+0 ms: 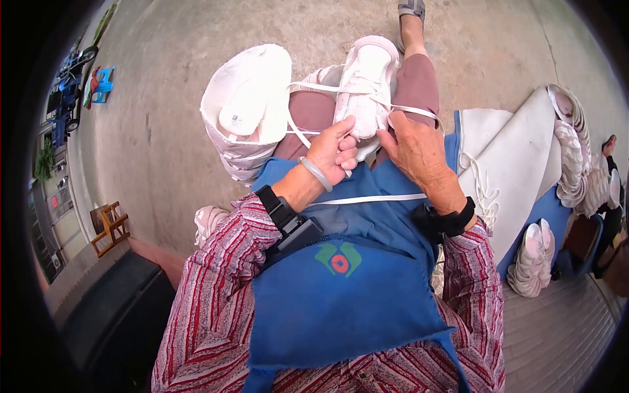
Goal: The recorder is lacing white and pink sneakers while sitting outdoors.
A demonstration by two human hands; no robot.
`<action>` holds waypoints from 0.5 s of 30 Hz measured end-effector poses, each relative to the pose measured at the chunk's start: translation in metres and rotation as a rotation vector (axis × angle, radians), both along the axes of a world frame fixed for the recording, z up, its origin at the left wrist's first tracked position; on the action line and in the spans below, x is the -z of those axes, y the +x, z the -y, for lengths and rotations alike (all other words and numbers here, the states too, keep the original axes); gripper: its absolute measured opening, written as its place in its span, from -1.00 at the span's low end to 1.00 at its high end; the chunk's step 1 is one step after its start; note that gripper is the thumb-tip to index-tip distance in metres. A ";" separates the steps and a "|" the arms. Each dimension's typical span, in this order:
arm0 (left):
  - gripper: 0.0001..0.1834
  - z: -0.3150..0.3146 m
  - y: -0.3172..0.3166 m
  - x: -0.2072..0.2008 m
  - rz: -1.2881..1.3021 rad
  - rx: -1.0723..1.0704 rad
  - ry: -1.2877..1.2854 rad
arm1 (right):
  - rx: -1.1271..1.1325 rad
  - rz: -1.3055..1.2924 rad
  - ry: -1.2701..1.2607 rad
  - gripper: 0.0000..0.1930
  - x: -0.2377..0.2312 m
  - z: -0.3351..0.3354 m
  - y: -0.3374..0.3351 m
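A white and pale pink shoe upper (364, 82) lies across my lap, toe end away from me, with a long white shoelace (318, 86) threaded through its front. My left hand (333, 152) is closed at the near left edge of the upper, pinching the lace; a short bit pokes out below the fingers. On the near right side my right hand (419, 149) has its fingers curled against the upper and the lace, fingertips partly hidden. One lace length loops out beyond the right hand, and another stretches over my blue apron (347, 288).
Left of my knees stands a stack of nested white uppers (229, 154). To the right are a white sheet (501, 177), stacked uppers (571, 164) and more uppers (532, 259). A wooden stool (111, 228) and a dark bench (118, 321) are at left. Another person's legs show at far right.
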State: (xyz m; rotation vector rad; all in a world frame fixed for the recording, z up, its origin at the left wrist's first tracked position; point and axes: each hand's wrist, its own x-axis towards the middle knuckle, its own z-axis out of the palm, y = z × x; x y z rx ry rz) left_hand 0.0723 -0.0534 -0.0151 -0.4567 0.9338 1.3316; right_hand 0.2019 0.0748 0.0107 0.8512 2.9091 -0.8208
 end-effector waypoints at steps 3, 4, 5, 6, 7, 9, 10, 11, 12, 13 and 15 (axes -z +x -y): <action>-0.80 0.002 -0.003 -0.010 -0.043 0.112 -0.049 | 0.014 -0.008 -0.083 -0.82 -0.002 -0.008 0.008; -0.80 0.003 -0.005 -0.014 -0.067 0.205 -0.067 | 0.019 -0.001 -0.046 -0.83 0.000 -0.013 0.014; -0.80 0.002 -0.008 -0.020 -0.064 0.205 -0.065 | 0.023 0.007 -0.009 -0.84 0.001 -0.018 0.020; -0.80 0.004 -0.012 -0.026 -0.104 0.266 -0.080 | 0.019 -0.145 0.011 -0.94 0.000 -0.021 0.025; -0.79 0.010 -0.017 -0.034 -0.155 0.315 -0.108 | 0.009 -0.149 -0.001 -0.94 -0.005 -0.022 0.026; -0.78 0.023 -0.027 -0.041 -0.208 0.319 -0.071 | -0.088 -0.050 0.175 -0.96 -0.019 -0.024 0.033; -0.78 0.026 -0.035 -0.040 -0.313 0.392 -0.018 | -0.082 -0.028 0.198 -0.95 -0.021 -0.025 0.037; -0.78 0.028 -0.041 -0.041 -0.418 0.464 0.035 | -0.085 -0.026 0.198 -0.95 -0.018 -0.025 0.039; -0.78 0.024 -0.045 -0.045 -0.470 0.472 0.020 | -0.050 -0.035 0.219 -0.94 -0.016 -0.027 0.043; -0.78 0.021 -0.049 -0.048 -0.466 0.467 0.015 | -0.024 -0.050 0.234 -0.92 -0.013 -0.026 0.044; -0.76 0.012 -0.055 -0.053 -0.809 0.648 -0.103 | -0.042 -0.062 0.265 -0.92 -0.016 -0.019 0.040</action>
